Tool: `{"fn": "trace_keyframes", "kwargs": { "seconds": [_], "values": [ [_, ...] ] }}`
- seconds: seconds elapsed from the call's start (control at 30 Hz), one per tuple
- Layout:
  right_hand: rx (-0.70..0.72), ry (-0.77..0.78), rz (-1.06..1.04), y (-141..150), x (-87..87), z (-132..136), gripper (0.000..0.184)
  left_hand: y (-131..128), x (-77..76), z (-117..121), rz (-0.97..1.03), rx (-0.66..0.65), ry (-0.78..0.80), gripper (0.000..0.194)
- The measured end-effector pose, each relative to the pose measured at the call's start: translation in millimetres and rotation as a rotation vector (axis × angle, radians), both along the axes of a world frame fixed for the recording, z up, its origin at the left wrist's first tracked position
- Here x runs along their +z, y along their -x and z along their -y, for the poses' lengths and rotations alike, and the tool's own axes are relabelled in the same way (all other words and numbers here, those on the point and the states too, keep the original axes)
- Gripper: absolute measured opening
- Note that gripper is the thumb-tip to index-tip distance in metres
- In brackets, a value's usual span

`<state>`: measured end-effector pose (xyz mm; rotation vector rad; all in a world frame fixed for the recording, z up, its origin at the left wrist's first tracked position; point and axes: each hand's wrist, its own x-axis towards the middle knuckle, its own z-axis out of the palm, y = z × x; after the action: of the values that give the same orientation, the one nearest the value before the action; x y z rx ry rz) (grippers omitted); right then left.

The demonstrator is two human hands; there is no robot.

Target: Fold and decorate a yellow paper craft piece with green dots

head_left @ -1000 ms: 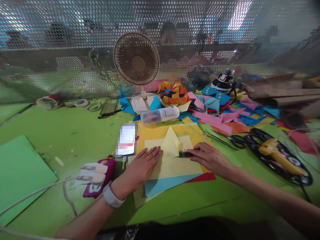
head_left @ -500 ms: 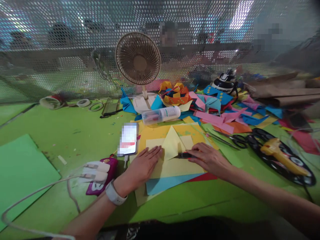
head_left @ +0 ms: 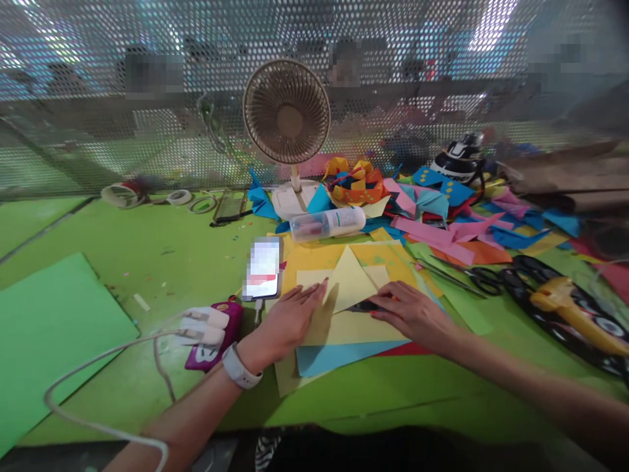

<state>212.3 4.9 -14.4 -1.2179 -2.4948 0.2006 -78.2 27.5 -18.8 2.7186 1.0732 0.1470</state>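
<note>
My left hand (head_left: 289,322) lies on a pale yellow sheet (head_left: 339,333), fingers stretched out together and the tips at the left edge of a folded triangular flap (head_left: 348,278). To the right of the flap, my right hand (head_left: 411,311) is closed on a slim black cutter knife (head_left: 364,306). The knife lies low against the paper, its thin tip pointing left and partly under the flap's lower edge. My fingers cover its rear end. Beneath the pale sheet are a blue sheet (head_left: 339,359), a red sheet (head_left: 415,349) and a larger orange-yellow sheet (head_left: 314,252).
A phone (head_left: 264,267) and a purple power adapter (head_left: 216,337) with white plugs and cables are at left. Behind stand a fan (head_left: 287,121) and a lying bottle (head_left: 328,223). Paper pieces, scissors (head_left: 486,280) and a yellow glue gun (head_left: 574,308) lie right.
The view has shifted, so everything sits further right. The folded flap has swung lower over the knife, hiding more of its tip. My left fingertips have lifted slightly beside the flap.
</note>
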Motion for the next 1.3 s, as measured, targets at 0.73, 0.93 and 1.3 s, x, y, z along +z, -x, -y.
{"fn": "trace_keyframes", "kwargs": {
  "seconds": [0.73,0.93,1.3],
  "values": [
    [-0.026,0.016,-0.008,-14,-0.5,-4,0.019,-14,6.4,9,0.073,0.05,-0.034,0.035],
    [-0.041,0.028,-0.027,-17,0.2,-1,0.019,-10,8.4,17,-0.011,-0.099,0.042,0.047],
    [0.015,0.088,-0.051,-16,4.4,0,0.022,-11,16.7,25,-0.074,-0.141,0.072,0.078]
  ]
}}
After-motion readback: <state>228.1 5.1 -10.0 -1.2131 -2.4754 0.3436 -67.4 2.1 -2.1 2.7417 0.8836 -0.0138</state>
